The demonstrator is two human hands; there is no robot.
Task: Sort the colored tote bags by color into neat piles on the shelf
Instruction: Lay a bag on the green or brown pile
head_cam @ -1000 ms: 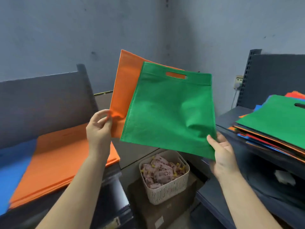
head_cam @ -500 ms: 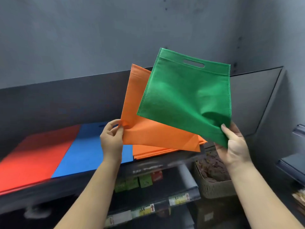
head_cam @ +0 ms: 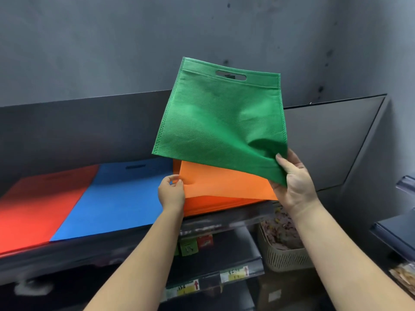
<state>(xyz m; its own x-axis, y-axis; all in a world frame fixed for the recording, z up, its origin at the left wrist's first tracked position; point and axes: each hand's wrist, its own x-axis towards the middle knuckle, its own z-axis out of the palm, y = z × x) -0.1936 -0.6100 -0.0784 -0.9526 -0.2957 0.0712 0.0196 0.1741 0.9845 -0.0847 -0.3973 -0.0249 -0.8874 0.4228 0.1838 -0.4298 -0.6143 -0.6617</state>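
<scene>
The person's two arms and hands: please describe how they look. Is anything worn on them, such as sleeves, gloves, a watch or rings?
The left hand and the right hand are bare: no gloves, and no watch or ring shows. Both forearms are uncovered up to the frame's bottom edge, with no sleeve in view. Fingernails look short and unpainted.

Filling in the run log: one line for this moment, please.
left hand: pinches orange bag on orange pile | right hand: holds green bag up | shelf: red, blue, orange piles

both hands (head_cam: 233,189) forward, fingers pinched
</scene>
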